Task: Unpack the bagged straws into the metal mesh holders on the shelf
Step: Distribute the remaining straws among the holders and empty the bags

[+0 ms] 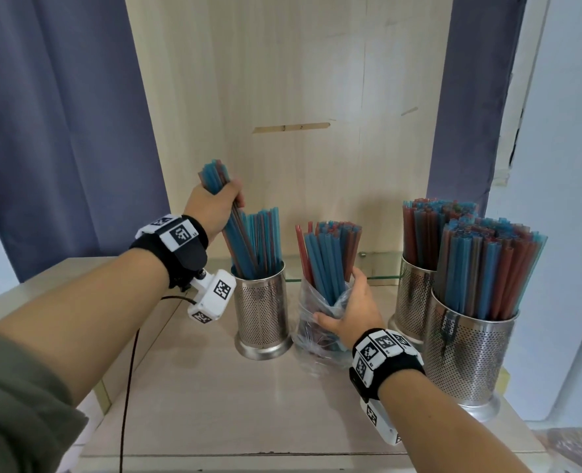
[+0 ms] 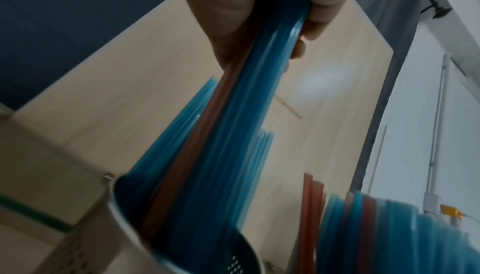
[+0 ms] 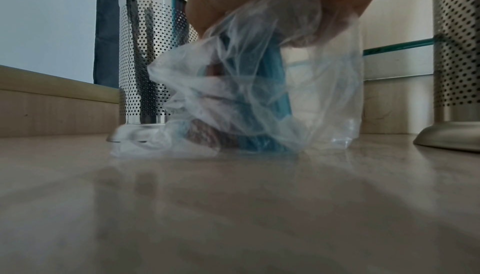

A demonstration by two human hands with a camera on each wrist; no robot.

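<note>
Blue and red straws (image 1: 229, 230) sit bunched in the left hand (image 1: 211, 206), whose grip is curled tight round them, their lower ends inside the leftmost mesh holder (image 1: 261, 312) on the shelf (image 1: 214, 404). The right hand (image 1: 351, 310) wraps its grip round the clear bag (image 1: 308, 331) of straws standing just beside that holder

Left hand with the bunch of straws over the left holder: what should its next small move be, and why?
Probably lower the bunch a little further and let go. The left hand grips it near the top, tilted, with the lower ends already inside the left holder, which looks only partly filled. The right hand holds the bag upright on the shelf, so more straws wait there.
</note>
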